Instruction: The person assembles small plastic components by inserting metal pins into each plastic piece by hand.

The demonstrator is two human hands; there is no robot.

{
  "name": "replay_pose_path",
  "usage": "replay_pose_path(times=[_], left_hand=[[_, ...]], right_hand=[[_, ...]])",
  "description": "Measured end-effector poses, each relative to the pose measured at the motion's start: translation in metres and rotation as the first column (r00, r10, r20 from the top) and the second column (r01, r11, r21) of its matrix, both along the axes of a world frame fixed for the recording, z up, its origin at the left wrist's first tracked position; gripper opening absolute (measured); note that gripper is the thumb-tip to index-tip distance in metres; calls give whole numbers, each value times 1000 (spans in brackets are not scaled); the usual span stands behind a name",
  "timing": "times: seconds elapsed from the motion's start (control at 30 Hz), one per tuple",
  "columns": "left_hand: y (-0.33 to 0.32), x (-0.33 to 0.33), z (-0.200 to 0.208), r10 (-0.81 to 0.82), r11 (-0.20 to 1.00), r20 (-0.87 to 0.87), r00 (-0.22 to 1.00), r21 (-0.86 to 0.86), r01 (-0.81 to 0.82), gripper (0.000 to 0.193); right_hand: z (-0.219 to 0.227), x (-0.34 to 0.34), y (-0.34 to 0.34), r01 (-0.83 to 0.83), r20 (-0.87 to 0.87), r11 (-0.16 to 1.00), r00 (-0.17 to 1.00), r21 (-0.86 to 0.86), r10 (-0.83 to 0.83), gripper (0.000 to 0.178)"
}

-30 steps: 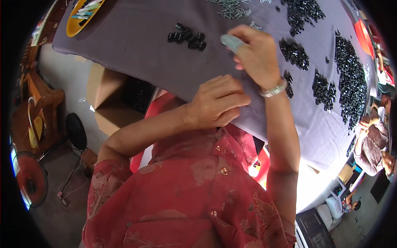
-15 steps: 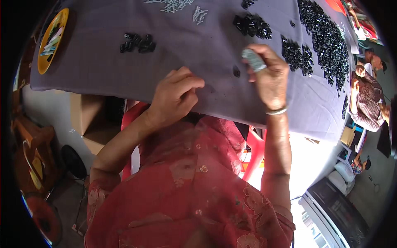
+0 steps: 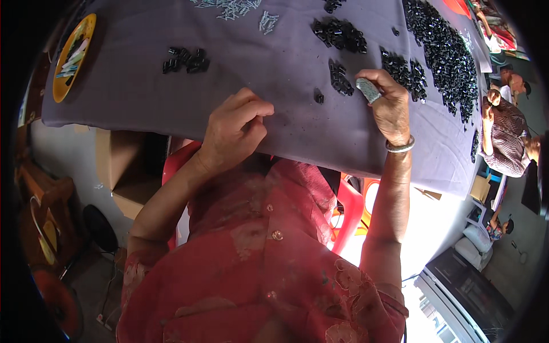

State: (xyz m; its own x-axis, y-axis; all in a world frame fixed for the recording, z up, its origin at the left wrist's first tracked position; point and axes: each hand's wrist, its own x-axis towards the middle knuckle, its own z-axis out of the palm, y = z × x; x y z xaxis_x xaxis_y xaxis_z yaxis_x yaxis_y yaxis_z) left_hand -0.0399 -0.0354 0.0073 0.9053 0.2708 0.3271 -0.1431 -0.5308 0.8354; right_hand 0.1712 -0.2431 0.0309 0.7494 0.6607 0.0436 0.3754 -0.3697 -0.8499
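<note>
Over the near part of the table, my left hand (image 3: 237, 123) is curled closed, its thumb against the bent forefinger. Anything inside it is hidden. My right hand (image 3: 392, 108) is also closed, farther right, with a pale grey-green textured wrap (image 3: 369, 90) that seems to cover its thumb. Whether its fingers hold a small part cannot be made out. Just left of the right hand lies a small pile of glossy black parts (image 3: 341, 79), with a tiny black cluster (image 3: 318, 96) nearer me. Beyond its fingers is another black pile (image 3: 405, 71).
A large heap of black parts (image 3: 449, 63) spreads along the right side. More black piles lie at far centre (image 3: 337, 35) and left (image 3: 186, 60). Pale screw-like pieces (image 3: 231, 7) sit at the far edge. A yellow plate (image 3: 87, 40) stands left. Another person (image 3: 509, 134) is at right.
My right hand has moved right and slightly nearer me, uncovering the small black pile beside it. My left hand has shifted slightly left and stays curled.
</note>
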Motion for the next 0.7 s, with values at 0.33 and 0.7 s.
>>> replay_pose_path(times=[0.33,0.7], left_hand=[[-3,1,-1,42,999,24,999,-18,-41,25],[-2,-1,-6,40,999,52,998,-35,-38,24]], right_hand=[[-7,16,24,-73,49,993,996,-96,78,13],[-9,20,26,2,5,998,1000,-57,-2,18]])
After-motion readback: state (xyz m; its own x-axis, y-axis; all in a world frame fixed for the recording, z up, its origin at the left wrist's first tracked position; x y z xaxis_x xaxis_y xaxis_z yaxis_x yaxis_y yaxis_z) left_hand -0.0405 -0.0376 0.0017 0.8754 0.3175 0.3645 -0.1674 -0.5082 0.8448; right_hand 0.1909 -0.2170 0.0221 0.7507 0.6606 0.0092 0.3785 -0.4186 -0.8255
